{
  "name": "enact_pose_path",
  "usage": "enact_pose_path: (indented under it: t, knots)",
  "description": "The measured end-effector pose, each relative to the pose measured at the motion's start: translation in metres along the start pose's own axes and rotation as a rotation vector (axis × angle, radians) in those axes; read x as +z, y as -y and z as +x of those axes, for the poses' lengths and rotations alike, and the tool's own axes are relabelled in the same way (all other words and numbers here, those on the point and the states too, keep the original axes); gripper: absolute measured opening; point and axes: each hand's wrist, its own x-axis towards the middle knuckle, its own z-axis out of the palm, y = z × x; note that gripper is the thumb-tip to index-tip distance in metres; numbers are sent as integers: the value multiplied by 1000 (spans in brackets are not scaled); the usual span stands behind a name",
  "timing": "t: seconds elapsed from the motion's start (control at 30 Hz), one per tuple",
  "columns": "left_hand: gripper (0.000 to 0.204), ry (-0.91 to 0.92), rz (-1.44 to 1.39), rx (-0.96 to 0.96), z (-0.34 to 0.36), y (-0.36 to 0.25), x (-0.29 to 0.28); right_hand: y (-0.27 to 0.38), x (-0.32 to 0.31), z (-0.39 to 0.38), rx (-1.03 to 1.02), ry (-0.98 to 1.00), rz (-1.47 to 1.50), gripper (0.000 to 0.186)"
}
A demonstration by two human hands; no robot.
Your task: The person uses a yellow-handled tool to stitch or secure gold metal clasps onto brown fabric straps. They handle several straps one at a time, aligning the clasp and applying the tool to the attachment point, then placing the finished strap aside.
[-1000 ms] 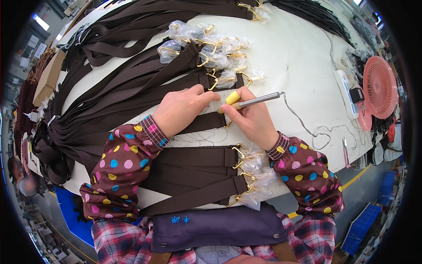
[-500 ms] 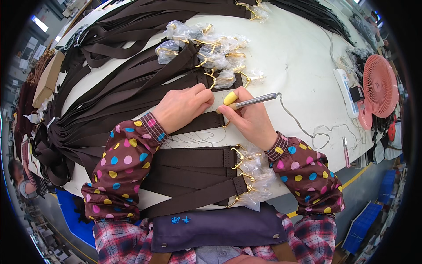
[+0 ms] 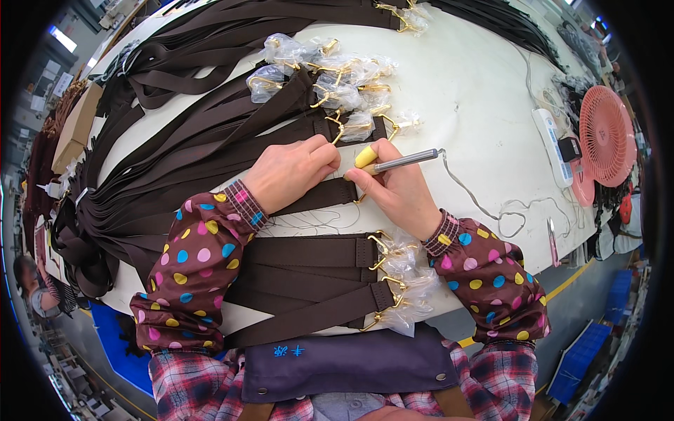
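Observation:
My right hand (image 3: 399, 189), a yellow cover on one finger, grips a slim silver pen-shaped tool (image 3: 411, 161) with a thin cord at its back end. Its tip points left toward my left hand (image 3: 293, 172), whose fingers are curled and pinched together; what they hold is hidden. Beneath and beside both hands lies a dark brown strap (image 3: 319, 196), its end and a gold metal fitting close to my right fingertips. Fine loose threads (image 3: 312, 221) trail on the table below it. Nearer me, several more brown straps (image 3: 302, 252) end in gold hooks (image 3: 382, 252) wrapped in clear plastic.
Beyond my hands, bundled straps (image 3: 189, 147) fan across the white table (image 3: 463, 119), with plastic-wrapped gold hooks (image 3: 351, 77) at their ends. At right are a power strip (image 3: 552, 147), a pink fan (image 3: 608, 137), the tool's cord (image 3: 484, 203) and small pink-handled snips (image 3: 552, 242).
My right hand and the pen-shaped tool have shifted very slightly left. My left hand and the straps look unmoved.

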Motion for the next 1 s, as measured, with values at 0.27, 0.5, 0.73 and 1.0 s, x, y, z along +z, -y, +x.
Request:
enact_pose_path:
  t: [0.27,0.5,0.73,1.0]
  knots:
    - [11,-6,-14,-10,0,0,1,1,-1,0,8,7,-11,23]
    - [13,-68,-61,-109,-2,0,3,4,-1,-1,2,-29,23,23]
    - [33,-75,-34,-193,-12,-25,-2,-1,-11,-5,-202,-124,-28,18]
    - [28,46,-429,-394,-8,-30,1,-5,-23,-9,-280,1,-293,17]
